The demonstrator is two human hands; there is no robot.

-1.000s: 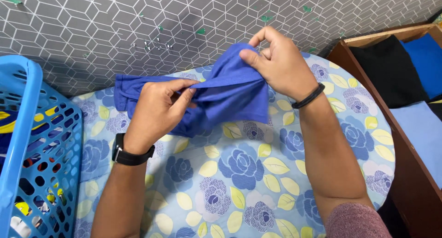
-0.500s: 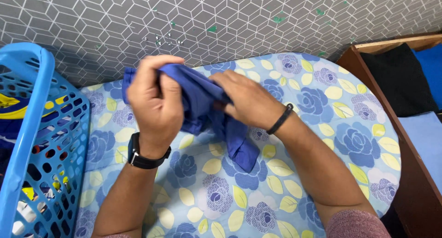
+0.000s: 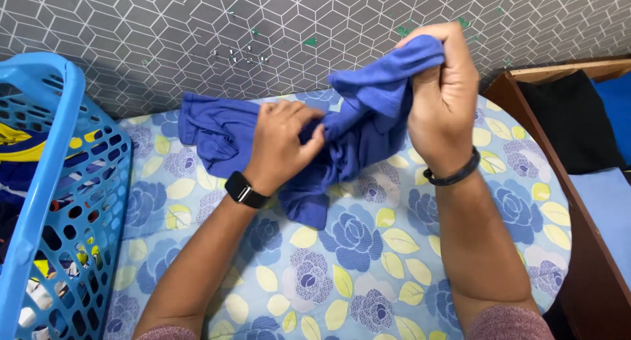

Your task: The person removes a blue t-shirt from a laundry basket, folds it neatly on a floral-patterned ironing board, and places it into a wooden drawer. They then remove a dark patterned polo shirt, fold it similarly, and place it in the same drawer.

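Both hands (image 3: 284, 141) (image 3: 444, 97) clenched — gripping blue garment (image 3: 358, 126).

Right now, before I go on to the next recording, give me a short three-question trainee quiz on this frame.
1. True or false: both hands grip the blue garment.
2. Which hand is raised higher: the left hand or the right hand?
3. Multiple choice: the blue plastic basket stands A) at the left edge of the floral cover, B) on the wooden shelf, C) behind the garment.

Key: 1 true. 2 the right hand, holding a bunched end up by the patterned wall. 3 A.
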